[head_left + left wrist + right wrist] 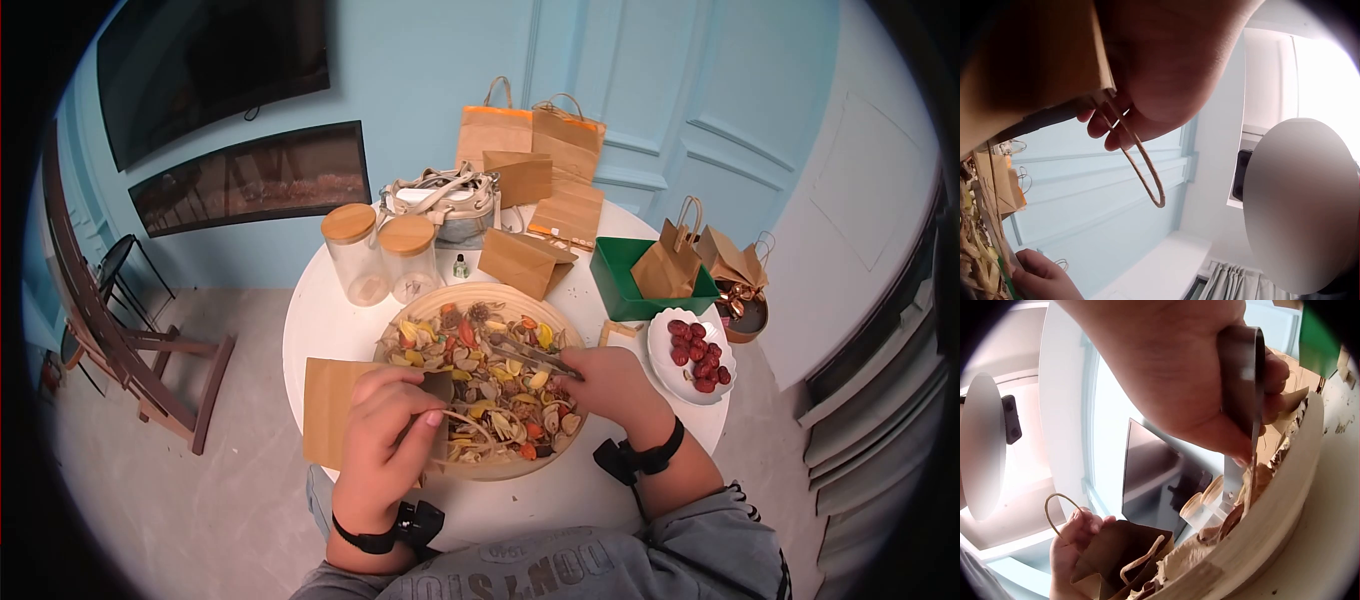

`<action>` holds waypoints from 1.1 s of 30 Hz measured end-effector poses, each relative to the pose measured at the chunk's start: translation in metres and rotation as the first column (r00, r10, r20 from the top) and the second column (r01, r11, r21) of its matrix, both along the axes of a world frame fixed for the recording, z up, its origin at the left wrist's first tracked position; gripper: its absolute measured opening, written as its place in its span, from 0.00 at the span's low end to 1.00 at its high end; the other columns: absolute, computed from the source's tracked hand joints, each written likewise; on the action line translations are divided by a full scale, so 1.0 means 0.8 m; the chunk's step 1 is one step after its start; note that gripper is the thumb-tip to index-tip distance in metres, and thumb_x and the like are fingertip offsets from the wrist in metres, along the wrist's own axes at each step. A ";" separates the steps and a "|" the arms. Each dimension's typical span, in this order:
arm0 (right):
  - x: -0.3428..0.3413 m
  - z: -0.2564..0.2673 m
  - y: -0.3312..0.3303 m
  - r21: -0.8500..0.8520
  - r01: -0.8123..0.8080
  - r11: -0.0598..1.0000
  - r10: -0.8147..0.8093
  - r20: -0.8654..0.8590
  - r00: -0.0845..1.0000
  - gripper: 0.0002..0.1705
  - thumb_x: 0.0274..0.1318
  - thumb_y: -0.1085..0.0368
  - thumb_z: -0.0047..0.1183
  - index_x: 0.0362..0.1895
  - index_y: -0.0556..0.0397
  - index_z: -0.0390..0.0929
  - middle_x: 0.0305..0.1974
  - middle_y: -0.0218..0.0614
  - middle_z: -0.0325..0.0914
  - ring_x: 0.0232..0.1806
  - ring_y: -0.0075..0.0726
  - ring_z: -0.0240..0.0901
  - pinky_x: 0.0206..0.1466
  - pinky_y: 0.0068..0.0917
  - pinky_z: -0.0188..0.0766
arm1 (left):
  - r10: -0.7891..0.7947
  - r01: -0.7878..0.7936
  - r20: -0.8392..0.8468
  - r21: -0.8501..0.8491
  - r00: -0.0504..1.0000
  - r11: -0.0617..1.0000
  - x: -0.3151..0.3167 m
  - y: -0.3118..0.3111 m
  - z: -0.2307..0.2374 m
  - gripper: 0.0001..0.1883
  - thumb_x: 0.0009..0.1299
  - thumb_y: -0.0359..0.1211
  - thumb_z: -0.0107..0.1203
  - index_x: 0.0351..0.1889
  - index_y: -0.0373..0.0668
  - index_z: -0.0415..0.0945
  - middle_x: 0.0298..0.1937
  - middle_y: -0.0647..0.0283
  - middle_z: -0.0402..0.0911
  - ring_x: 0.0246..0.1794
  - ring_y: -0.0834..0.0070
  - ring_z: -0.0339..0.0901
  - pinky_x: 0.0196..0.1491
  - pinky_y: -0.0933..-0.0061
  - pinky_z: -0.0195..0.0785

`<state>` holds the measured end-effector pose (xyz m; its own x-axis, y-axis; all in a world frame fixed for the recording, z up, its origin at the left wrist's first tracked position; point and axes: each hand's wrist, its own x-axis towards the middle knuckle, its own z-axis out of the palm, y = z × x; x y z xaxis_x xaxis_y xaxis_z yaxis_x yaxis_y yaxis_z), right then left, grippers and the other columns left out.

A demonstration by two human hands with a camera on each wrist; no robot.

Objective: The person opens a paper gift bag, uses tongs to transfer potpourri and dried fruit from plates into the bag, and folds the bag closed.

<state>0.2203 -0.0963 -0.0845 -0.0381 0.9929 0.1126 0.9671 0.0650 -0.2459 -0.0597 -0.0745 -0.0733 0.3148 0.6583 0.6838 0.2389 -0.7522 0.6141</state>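
My left hand (385, 425) holds the brown paper bag (328, 398) by its upper edge, at the left side of a round wooden tray (470, 290). The bag's mouth faces the tray, and its twisted paper handle (1150, 181) loops out beside the fingers. Mixed dried flowers and petals (505, 415), yellow, orange and tan, fill the tray. Over the tray's right side, my right hand (622, 385) grips metal tongs (1244, 375) around their bent end. The tips of the tongs point left, down at the petals.
Behind the tray stand two wooden-lidded glass jars (352, 265), a grey bag (465, 225), a small green bottle (461, 267) and several paper bags (570, 140). At the right are a green box (625, 290) and a white plate (665, 370) of dark red dates (695, 350).
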 end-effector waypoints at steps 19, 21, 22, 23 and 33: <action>0.006 0.047 -0.019 -0.216 0.175 0.960 -0.192 -0.057 0.980 0.21 0.51 0.49 0.59 0.39 0.52 0.76 0.28 0.41 0.78 0.32 0.49 0.76 0.36 0.37 0.71 | 0.025 -0.033 0.349 0.016 0.937 0.999 -0.005 -0.010 -0.006 0.06 0.66 0.31 0.54 0.30 0.38 0.74 0.29 0.61 0.77 0.47 0.61 0.71 0.52 0.63 0.62; 0.007 0.041 -0.018 -0.276 0.179 0.944 -0.199 -0.046 0.979 0.21 0.51 0.48 0.58 0.41 0.52 0.77 0.29 0.42 0.79 0.34 0.50 0.76 0.38 0.38 0.72 | 0.025 -0.032 0.350 0.013 0.936 0.999 -0.005 -0.010 -0.005 0.06 0.66 0.31 0.54 0.30 0.38 0.74 0.29 0.61 0.77 0.47 0.61 0.71 0.52 0.63 0.62; 0.008 0.029 -0.015 -0.214 0.121 0.969 -0.131 -0.036 0.991 0.21 0.51 0.48 0.58 0.40 0.52 0.77 0.29 0.42 0.79 0.34 0.51 0.77 0.38 0.39 0.72 | 0.025 -0.031 0.350 0.012 0.937 0.999 -0.004 -0.010 -0.005 0.06 0.66 0.31 0.54 0.30 0.38 0.74 0.29 0.61 0.77 0.47 0.61 0.71 0.52 0.63 0.62; 0.009 0.018 -0.013 -0.151 0.060 0.987 -0.064 -0.022 0.998 0.21 0.52 0.48 0.57 0.40 0.52 0.77 0.29 0.43 0.79 0.34 0.52 0.77 0.39 0.40 0.71 | 0.023 -0.029 0.349 0.012 0.937 1.000 -0.004 -0.010 -0.005 0.06 0.66 0.31 0.54 0.30 0.38 0.74 0.29 0.61 0.77 0.47 0.61 0.71 0.52 0.63 0.62; 0.003 0.011 -0.008 -0.071 0.047 0.996 -0.044 0.032 0.998 0.15 0.54 0.53 0.56 0.36 0.50 0.75 0.28 0.41 0.78 0.33 0.53 0.76 0.36 0.43 0.69 | 0.016 -0.016 0.377 -0.001 0.926 1.000 -0.005 -0.012 -0.005 0.06 0.66 0.31 0.54 0.30 0.39 0.74 0.29 0.62 0.76 0.47 0.61 0.71 0.52 0.64 0.62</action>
<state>0.2231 -0.1030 -0.0757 0.0049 0.9992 0.0405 0.9758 0.0041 -0.2187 -0.0638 -0.0842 -0.0776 0.0227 0.6596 0.7513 0.0018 -0.7515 0.6597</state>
